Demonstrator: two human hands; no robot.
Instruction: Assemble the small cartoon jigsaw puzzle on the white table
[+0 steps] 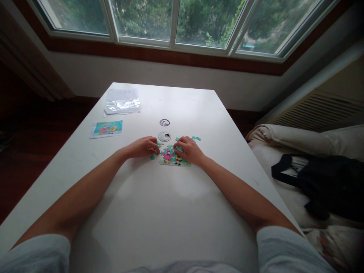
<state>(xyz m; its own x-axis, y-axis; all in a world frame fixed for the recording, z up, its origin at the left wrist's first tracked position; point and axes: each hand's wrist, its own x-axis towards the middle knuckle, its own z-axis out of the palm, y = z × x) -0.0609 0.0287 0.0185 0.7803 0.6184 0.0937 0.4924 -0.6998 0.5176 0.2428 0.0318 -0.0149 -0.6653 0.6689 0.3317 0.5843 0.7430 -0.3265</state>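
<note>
A partly joined jigsaw puzzle (167,157) with pink and yellow cartoon figures on teal lies flat on the white table. My left hand (146,147) is at its left edge, fingers curled together and pointing down; whatever the fingertips hold is hidden. Across the puzzle's upper right side is my right hand (189,149), its fingers bent and closed around a teal jigsaw piece (175,148) at the puzzle's top. This hand covers part of the picture. A loose piece (152,157) lies below my left fingers, and several loose pieces (196,138) lie beyond my right hand.
Two round discs (164,136) lie just beyond the puzzle. A picture card (106,129) with the same figures and a clear plastic bag (123,101) rest on the left of the table (170,212). Dark clothing (327,182) lies on the pale sofa (264,159) at right.
</note>
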